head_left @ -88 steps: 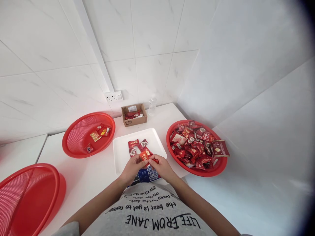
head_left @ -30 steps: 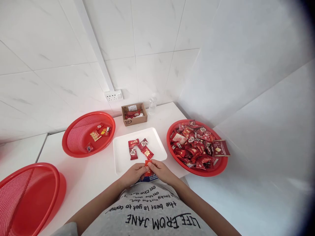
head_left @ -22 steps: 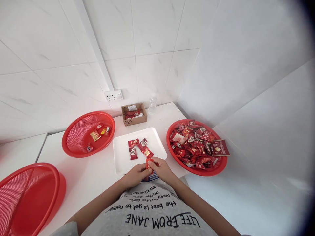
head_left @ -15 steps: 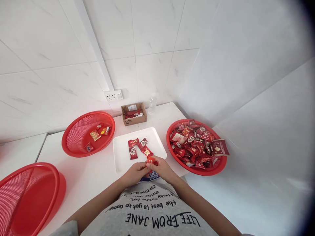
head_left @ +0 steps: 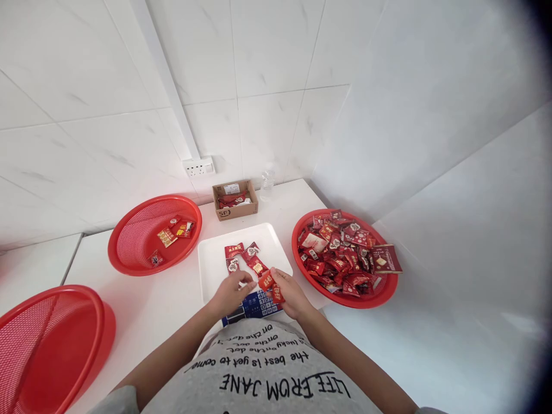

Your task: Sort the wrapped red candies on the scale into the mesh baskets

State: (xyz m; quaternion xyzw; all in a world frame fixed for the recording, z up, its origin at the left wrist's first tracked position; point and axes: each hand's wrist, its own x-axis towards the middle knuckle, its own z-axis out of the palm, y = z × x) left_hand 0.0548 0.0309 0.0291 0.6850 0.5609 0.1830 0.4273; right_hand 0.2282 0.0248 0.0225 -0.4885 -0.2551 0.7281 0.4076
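Two small red snack packets (head_left: 277, 292) with gold lettering hang from my right hand (head_left: 290, 294), whose thumb and fingers pinch them over the front of a digital scale. My left hand (head_left: 233, 294) is just left of them, empty, with thumb and fingers apart. Beneath both hands shows the scale's blue keypad panel (head_left: 250, 306). On its white tray (head_left: 211, 247) lie several red packets (head_left: 234, 249) with white and gold print, one of them partly covered by my left hand.
To the right stands a red basket (head_left: 297, 253) heaped with red packets. A red basket (head_left: 125, 230) holding several packets is at the left, and another red basket (head_left: 97, 345) is nearer. Behind the scale are a cardboard box (head_left: 236, 213) and a clear plastic bottle (head_left: 267, 181).
My hands have moved apart. The left let go of the packets and shifted left; the right keeps them, now showing both, and more of the keypad is visible.
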